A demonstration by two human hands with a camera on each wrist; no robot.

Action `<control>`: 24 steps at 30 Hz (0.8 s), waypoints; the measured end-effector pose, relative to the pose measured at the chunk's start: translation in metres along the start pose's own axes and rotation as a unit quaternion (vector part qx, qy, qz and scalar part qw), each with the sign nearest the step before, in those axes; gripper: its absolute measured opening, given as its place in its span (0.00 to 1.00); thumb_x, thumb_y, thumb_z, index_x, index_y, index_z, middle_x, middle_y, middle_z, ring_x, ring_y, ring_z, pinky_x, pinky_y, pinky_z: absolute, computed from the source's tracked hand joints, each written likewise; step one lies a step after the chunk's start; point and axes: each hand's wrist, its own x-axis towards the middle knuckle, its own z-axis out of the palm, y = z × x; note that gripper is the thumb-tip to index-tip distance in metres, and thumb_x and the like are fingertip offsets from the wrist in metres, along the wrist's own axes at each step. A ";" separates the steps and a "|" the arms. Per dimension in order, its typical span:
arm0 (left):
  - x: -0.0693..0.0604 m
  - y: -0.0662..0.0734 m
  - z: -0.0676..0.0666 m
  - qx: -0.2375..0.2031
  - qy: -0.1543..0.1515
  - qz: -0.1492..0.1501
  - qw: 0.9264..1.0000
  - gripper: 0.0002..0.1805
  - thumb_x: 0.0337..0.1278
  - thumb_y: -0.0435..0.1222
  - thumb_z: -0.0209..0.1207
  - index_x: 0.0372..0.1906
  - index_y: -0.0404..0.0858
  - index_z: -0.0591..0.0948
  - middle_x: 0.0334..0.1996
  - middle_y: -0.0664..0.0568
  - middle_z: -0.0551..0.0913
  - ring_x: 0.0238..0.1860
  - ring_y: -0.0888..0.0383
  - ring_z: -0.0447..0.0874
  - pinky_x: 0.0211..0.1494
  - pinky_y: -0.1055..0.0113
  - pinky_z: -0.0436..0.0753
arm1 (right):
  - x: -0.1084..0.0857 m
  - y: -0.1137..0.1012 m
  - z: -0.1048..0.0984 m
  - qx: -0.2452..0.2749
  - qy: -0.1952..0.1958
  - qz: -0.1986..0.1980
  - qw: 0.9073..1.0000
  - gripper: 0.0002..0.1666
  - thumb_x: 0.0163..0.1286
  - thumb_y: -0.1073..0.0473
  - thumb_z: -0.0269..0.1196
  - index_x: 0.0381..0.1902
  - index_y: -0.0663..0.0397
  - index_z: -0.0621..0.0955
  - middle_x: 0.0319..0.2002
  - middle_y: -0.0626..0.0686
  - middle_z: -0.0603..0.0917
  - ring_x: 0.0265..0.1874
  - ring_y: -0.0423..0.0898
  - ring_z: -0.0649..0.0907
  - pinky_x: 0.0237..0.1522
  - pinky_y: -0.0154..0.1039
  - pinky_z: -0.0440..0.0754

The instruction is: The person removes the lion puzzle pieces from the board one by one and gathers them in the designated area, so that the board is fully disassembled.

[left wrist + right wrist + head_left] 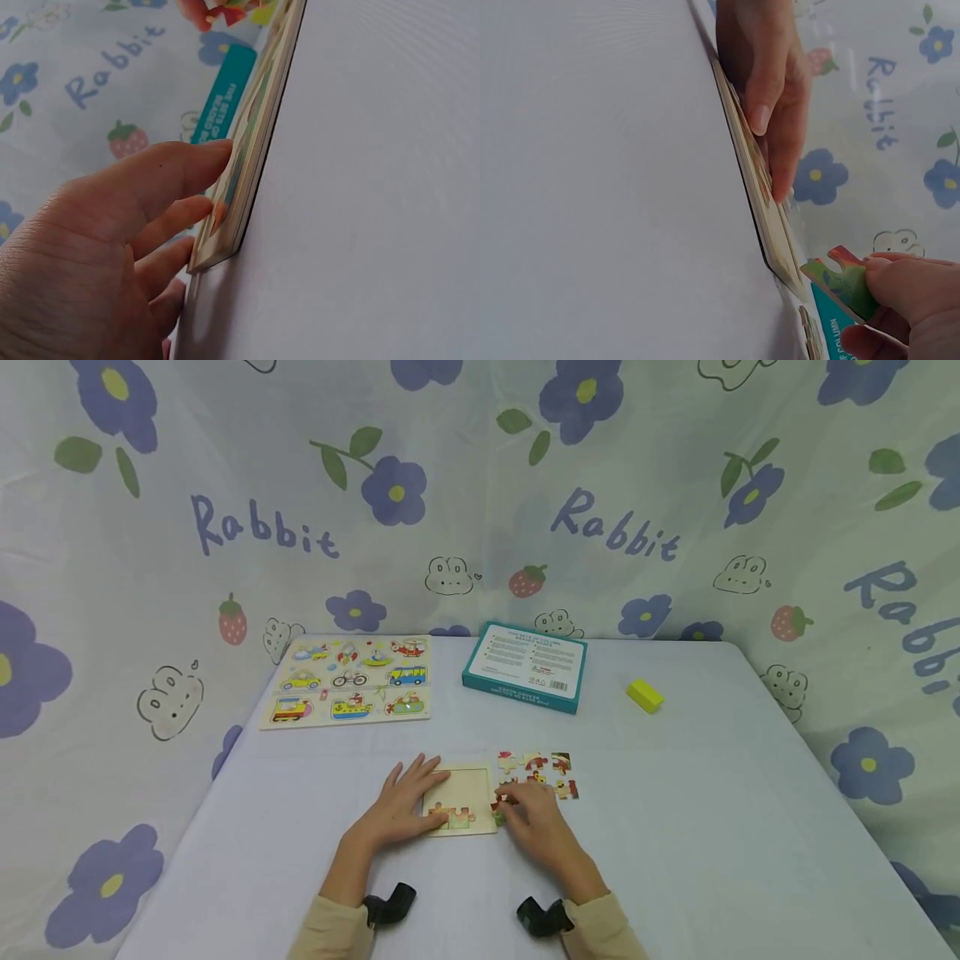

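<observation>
A shallow wooden puzzle tray [463,783] lies in front of me, with two joined jigsaw pieces [460,818] along its near edge. My left hand [397,803] rests on the tray's left side, fingers spread and fairly straight, the thumb on the pieces. Just right of the tray, my right hand [542,827] pinches a green and red puzzle piece [841,283] between thumb and fingers, held off the table in the right wrist view. Behind that hand lie several loose puzzle pieces [561,763], partly covered by it.
A vehicle picture board [345,683] lies at the back left. Beside it is a teal box [525,667] with printed text. A yellow block [645,696] sits at the back right. A flowered curtain [480,527] hangs behind the white table [712,827].
</observation>
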 end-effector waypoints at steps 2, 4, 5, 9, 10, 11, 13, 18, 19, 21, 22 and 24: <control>0.000 0.000 -0.001 0.001 -0.004 -0.001 1.000 0.37 0.49 0.57 0.58 0.64 0.45 0.68 0.69 0.50 0.57 0.71 0.49 0.43 0.68 0.49 0.38 | -0.001 0.002 -0.002 -0.004 0.008 0.005 1.000 0.13 0.58 0.63 0.65 0.42 0.51 0.80 0.35 0.43 0.81 0.36 0.38 0.76 0.38 0.40 0.70; 0.000 -0.001 -0.001 0.004 -0.005 -0.001 1.000 0.37 0.49 0.56 0.58 0.64 0.45 0.68 0.69 0.51 0.56 0.71 0.50 0.43 0.68 0.49 0.38 | -0.002 0.004 -0.004 -0.005 0.016 0.005 1.000 0.13 0.57 0.64 0.65 0.41 0.52 0.81 0.34 0.43 0.81 0.35 0.37 0.76 0.37 0.39 0.72; 0.000 -0.002 -0.001 0.004 -0.004 0.000 1.000 0.37 0.49 0.56 0.58 0.64 0.44 0.68 0.69 0.51 0.57 0.71 0.50 0.43 0.68 0.49 0.39 | -0.003 0.005 -0.005 -0.007 0.018 0.007 1.000 0.13 0.57 0.64 0.66 0.42 0.52 0.81 0.34 0.43 0.81 0.35 0.37 0.75 0.37 0.39 0.72; 0.000 -0.002 -0.001 0.004 0.001 0.007 1.000 0.36 0.49 0.54 0.59 0.64 0.43 0.69 0.69 0.50 0.58 0.70 0.49 0.45 0.68 0.47 0.41 | -0.006 0.011 -0.011 -0.003 0.033 0.012 0.999 0.14 0.55 0.65 0.67 0.41 0.54 0.83 0.34 0.43 0.83 0.32 0.37 0.76 0.35 0.38 0.73; 0.000 -0.002 -0.001 0.001 0.001 0.009 1.000 0.36 0.49 0.53 0.60 0.64 0.42 0.69 0.68 0.50 0.58 0.70 0.48 0.45 0.68 0.46 0.41 | -0.007 0.012 -0.012 -0.003 0.037 0.015 0.999 0.14 0.54 0.65 0.68 0.41 0.54 0.83 0.33 0.43 0.83 0.32 0.37 0.75 0.35 0.38 0.73; 0.000 -0.002 -0.001 0.001 0.001 0.011 1.000 0.36 0.49 0.53 0.60 0.63 0.42 0.69 0.68 0.49 0.58 0.70 0.48 0.46 0.68 0.46 0.41 | -0.008 0.014 -0.014 -0.004 0.042 0.022 0.999 0.14 0.54 0.65 0.68 0.40 0.54 0.83 0.32 0.43 0.83 0.31 0.36 0.75 0.34 0.38 0.72; 0.000 -0.002 -0.001 0.004 -0.001 0.011 1.000 0.36 0.49 0.52 0.60 0.64 0.42 0.69 0.68 0.49 0.58 0.70 0.48 0.46 0.68 0.46 0.41 | -0.010 0.017 -0.018 -0.004 0.052 0.036 0.998 0.13 0.53 0.65 0.68 0.39 0.55 0.84 0.29 0.42 0.82 0.30 0.36 0.75 0.34 0.38 0.72; 0.000 -0.002 -0.001 0.004 -0.003 0.007 1.000 0.36 0.49 0.52 0.60 0.64 0.42 0.69 0.68 0.49 0.58 0.70 0.48 0.45 0.68 0.46 0.41 | -0.017 0.024 -0.027 -0.002 0.060 0.089 0.994 0.10 0.54 0.65 0.68 0.37 0.54 0.84 0.27 0.41 0.80 0.29 0.36 0.75 0.36 0.41 0.71; 0.000 -0.002 -0.001 0.003 -0.004 0.004 1.000 0.36 0.49 0.53 0.60 0.64 0.43 0.69 0.69 0.49 0.57 0.70 0.48 0.45 0.68 0.47 0.41 | -0.018 0.025 -0.028 -0.003 0.061 0.097 0.993 0.10 0.54 0.64 0.68 0.37 0.54 0.84 0.27 0.41 0.79 0.29 0.36 0.75 0.36 0.41 0.71; 0.000 -0.002 -0.001 0.000 -0.005 0.002 1.000 0.37 0.48 0.53 0.60 0.64 0.42 0.69 0.69 0.50 0.57 0.70 0.48 0.44 0.68 0.47 0.40 | -0.020 0.027 -0.032 0.002 0.063 0.113 0.992 0.11 0.54 0.65 0.68 0.37 0.54 0.84 0.27 0.41 0.78 0.29 0.37 0.75 0.36 0.42 0.71; 0.000 -0.002 -0.001 0.000 -0.005 0.002 1.000 0.37 0.48 0.54 0.60 0.64 0.43 0.69 0.69 0.50 0.57 0.70 0.48 0.44 0.68 0.47 0.40 | -0.021 0.027 -0.034 0.006 0.064 0.118 0.991 0.10 0.54 0.65 0.68 0.37 0.54 0.84 0.26 0.41 0.78 0.28 0.37 0.75 0.36 0.42 0.70; 0.000 -0.002 0.000 0.001 -0.006 0.000 1.000 0.37 0.48 0.54 0.59 0.64 0.43 0.68 0.69 0.50 0.56 0.70 0.49 0.43 0.68 0.48 0.39 | -0.023 0.030 -0.037 0.008 0.065 0.126 0.990 0.10 0.54 0.65 0.68 0.37 0.54 0.84 0.26 0.42 0.78 0.28 0.38 0.74 0.35 0.42 0.70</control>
